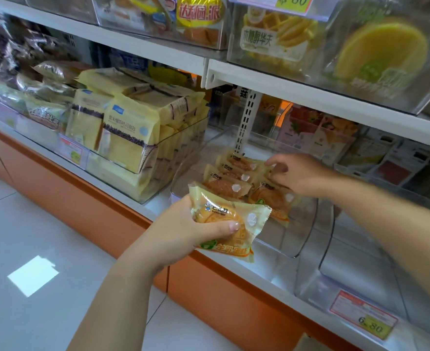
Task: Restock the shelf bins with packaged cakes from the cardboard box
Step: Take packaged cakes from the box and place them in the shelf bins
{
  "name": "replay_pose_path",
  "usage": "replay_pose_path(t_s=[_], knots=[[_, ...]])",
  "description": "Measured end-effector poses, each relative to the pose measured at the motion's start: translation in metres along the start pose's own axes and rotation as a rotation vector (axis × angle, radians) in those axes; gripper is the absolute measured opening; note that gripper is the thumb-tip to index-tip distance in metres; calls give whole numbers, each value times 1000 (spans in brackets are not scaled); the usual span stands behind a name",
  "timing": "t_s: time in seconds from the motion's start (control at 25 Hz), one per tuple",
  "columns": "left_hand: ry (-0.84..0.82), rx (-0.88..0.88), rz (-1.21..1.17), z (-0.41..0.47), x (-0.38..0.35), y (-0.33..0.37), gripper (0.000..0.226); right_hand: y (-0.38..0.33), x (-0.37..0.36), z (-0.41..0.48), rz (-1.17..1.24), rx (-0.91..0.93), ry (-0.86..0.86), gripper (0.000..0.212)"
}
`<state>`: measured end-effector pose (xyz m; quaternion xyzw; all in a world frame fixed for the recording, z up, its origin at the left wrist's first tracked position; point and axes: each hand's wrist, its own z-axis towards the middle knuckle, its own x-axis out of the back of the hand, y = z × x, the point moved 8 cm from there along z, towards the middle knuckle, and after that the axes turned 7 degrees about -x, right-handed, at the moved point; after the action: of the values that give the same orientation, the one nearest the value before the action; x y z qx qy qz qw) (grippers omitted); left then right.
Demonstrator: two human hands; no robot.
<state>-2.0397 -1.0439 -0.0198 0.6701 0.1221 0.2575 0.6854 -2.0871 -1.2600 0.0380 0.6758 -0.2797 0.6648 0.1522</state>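
A white shelf (pixel 259 273) with an orange base (pixel 221 290) runs slantwise across the view, above a pale glossy tiled floor (pixel 31 219). A second white shelf (pixel 310 87) hangs above both hands and carries clear bins of yellow snacks.

The left hand (pixel 183 224) is just in front of the shelf edge and grips one packaged cake (pixel 236 211). Its fingers are under the wrapper and its thumb is pressed across the top. Just beyond that hand stands a clear bin (pixel 300 231). In it a row of the same cakes (pixel 224 184) lies flat and overlapping.

The right hand (pixel 302 173) reaches into this bin from the right. Its fingers are bent, and the fingertips are at the packs furthest back. It is blurred, so I cannot tell whether it pinches a pack or only touches it. The held cake is nearer the viewer than the right hand and to its left, apart from it.

To the left of the left hand, another bin is packed with upright yellow bread packs (pixel 130 133). Below the right forearm sits a further clear bin (pixel 360 254) with a price label (pixel 363 315) on its front.
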Motion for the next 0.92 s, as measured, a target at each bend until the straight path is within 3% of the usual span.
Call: replay_pose_path(t_s=[0.08,0.16,0.24,0.32,0.44,0.56,0.68,0.8,0.92], knots=[[-18,-31,9,0,-3,4,38,-32,15,-45,252,120,-135,33],[-21,-75,2,1,-7,9,40,-64,11,-89,236,248,-329,48],[-7,-101,-13,3,-10,13,40,-81,1,-106,30,346,-288,70],[37,-106,-36,5,-9,16,43,-85,0,-99,-11,364,-156,69],[304,-141,36,8,16,13,52,-63,18,-76,102,214,-32,59],[566,-144,425,4,49,3,78,-20,36,-49,94,-91,50,73],[500,-11,434,12,51,-27,104,-4,24,-23,-115,-254,-6,69],[411,38,326,18,39,-45,107,-1,-6,1,-323,-282,-131,52],[383,44,276,20,36,-48,101,0,-39,15,-413,-252,-267,53]])
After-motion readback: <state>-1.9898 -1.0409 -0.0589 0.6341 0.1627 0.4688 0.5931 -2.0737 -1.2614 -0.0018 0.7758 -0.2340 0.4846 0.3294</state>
